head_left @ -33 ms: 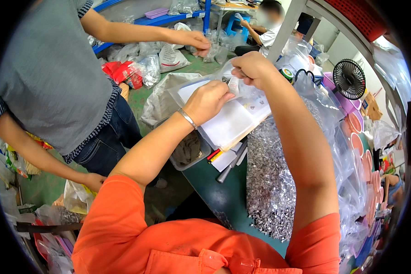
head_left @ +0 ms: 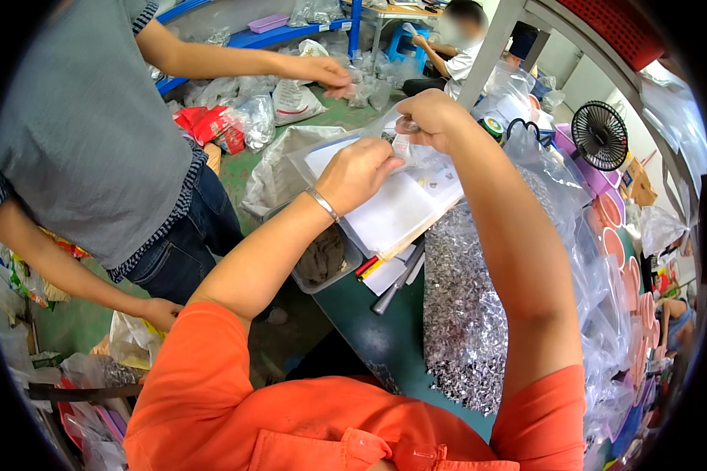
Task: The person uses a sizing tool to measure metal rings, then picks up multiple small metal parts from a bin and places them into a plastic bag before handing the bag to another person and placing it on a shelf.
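Note:
Above some papers on the table, my left hand [head_left: 360,174] is closed on the edge of a small clear plastic bag [head_left: 401,147] with a white printed label. My right hand [head_left: 436,122] pinches the upper part of the same bag, its fingers curled and partly hidden behind the hand. Something dark shows inside the bag, too small to make out. Under my hands lie white paper sheets [head_left: 393,206] in a clear sleeve. To the right, a large clear bag [head_left: 467,314] of small shiny metal pieces rests on the green table [head_left: 342,306].
A co-worker in a grey shirt [head_left: 94,133] stands at the left, one hand [head_left: 322,72] extended. A plastic bin [head_left: 322,263] holds a brown cloth. Pens [head_left: 368,267] and a dark-handled tool [head_left: 389,297] lie near the papers. A black fan [head_left: 599,136] stands at the right.
The co-worker's extended hand has shifted slightly left. My right hand has turned a little at the bag, and my left hand has stayed put.

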A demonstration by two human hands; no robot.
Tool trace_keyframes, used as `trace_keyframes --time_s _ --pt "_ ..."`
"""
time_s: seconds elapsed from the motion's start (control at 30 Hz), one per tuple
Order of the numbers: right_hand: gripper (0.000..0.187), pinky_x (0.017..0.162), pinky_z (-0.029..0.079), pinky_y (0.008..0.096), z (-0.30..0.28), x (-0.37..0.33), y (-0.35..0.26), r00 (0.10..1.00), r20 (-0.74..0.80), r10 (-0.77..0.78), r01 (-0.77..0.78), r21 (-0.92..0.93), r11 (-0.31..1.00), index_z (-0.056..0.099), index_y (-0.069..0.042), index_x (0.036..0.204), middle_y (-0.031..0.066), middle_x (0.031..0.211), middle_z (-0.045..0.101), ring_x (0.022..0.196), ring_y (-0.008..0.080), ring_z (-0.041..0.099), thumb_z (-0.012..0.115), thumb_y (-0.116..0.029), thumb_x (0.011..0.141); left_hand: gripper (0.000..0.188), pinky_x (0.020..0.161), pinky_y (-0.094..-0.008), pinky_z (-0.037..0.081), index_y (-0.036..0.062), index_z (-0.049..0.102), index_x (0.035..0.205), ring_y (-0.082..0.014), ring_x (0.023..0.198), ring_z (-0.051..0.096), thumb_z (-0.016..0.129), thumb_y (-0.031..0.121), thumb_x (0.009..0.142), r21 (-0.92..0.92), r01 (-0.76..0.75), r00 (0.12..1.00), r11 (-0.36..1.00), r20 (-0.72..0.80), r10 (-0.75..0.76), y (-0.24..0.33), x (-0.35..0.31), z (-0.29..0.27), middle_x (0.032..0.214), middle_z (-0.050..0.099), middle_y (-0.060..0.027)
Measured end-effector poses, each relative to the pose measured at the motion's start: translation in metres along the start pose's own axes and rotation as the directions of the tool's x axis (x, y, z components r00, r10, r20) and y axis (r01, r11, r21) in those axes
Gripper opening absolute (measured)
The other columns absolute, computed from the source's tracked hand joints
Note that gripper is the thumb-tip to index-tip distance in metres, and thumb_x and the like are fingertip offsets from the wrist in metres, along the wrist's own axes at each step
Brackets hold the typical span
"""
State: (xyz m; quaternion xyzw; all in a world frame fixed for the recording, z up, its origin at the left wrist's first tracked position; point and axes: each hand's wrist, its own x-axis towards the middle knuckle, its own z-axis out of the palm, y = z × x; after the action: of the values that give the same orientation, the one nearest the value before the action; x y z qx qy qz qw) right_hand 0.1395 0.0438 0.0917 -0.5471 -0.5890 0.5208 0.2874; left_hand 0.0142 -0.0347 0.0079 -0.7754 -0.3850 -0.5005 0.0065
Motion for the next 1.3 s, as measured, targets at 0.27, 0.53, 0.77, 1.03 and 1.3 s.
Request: trace_keyframes --time_s 0.27,0.53,0.77,1.03,1.3 --pt "0.029 0.084 0.041 0.0418 -0.012 -0.03 0.012 0.773 0.514 -0.372 0.633 -0.577 0.516 0.058 -0.001 0.093 0.0144 0.096 0.057 0.092 0.0245 0.055 0.058 -0.027 0.081 0.014 0.053 -0.0278 0.042 0.0006 0.056 0.078 -0.0163 0.057 0.052 0.062 0.014 0.079 -0.122 0.397 0.914 0.91 0.146 -0.379 0.005 -0.005 -0.019 0.065 0.056 -0.0068" --pt "0.01 0.09 0.039 0.0414 -0.034 -0.069 0.07 0.557 0.632 -0.539 0.653 -0.734 -0.186 0.06 -0.004 0.066 0.0147 0.073 0.062 0.079 0.0266 0.06 0.051 -0.002 0.064 0.015 0.045 -0.0173 0.03 0.0046 0.053 0.078 -0.0031 0.052 0.039 0.06 0.017 0.082 -0.622 0.721 0.659 0.305 0.482 -0.577 0.025 -0.013 -0.03 0.058 0.044 0.0048" --pt "0.012 0.076 0.047 0.04 -0.024 -0.062 0.065 0.773 0.357 -0.524 0.533 -0.813 0.234 0.061 0.002 0.073 0.0201 0.078 0.061 0.079 0.0345 0.06 0.05 0.0 0.068 0.017 0.055 -0.0214 0.036 0.0042 0.048 0.087 -0.0116 0.068 0.046 0.048 -0.005 0.073 -0.826 0.434 0.491 -0.36 0.552 -0.674 0.022 -0.03 -0.041 0.08 0.049 -0.0058" --pt "0.014 0.065 0.049 0.0403 0.013 -0.026 0.079 0.843 -0.074 -0.532 0.224 -0.852 0.473 0.06 0.001 0.081 0.0207 0.084 0.061 0.08 0.0355 0.06 0.052 -0.002 0.07 0.036 0.082 -0.0319 0.046 -0.0047 0.04 0.1 -0.0267 0.095 0.051 0.041 -0.018 0.066 -0.804 0.266 0.397 -0.532 0.594 -0.699 0.044 -0.047 -0.031 0.099 0.045 -0.0167" --pt "0.016 0.066 0.048 0.0381 -0.004 -0.068 0.093 0.534 0.317 -0.784 0.535 -0.845 0.023 0.058 -0.003 0.077 0.0132 0.08 0.059 0.079 0.0279 0.057 0.054 0.0 0.062 0.03 0.088 -0.0323 0.047 -0.008 0.04 0.103 -0.0309 0.102 0.052 0.047 -0.013 0.074 -0.829 0.245 0.377 -0.502 0.559 -0.739 0.046 -0.059 -0.039 0.106 0.045 -0.0205"
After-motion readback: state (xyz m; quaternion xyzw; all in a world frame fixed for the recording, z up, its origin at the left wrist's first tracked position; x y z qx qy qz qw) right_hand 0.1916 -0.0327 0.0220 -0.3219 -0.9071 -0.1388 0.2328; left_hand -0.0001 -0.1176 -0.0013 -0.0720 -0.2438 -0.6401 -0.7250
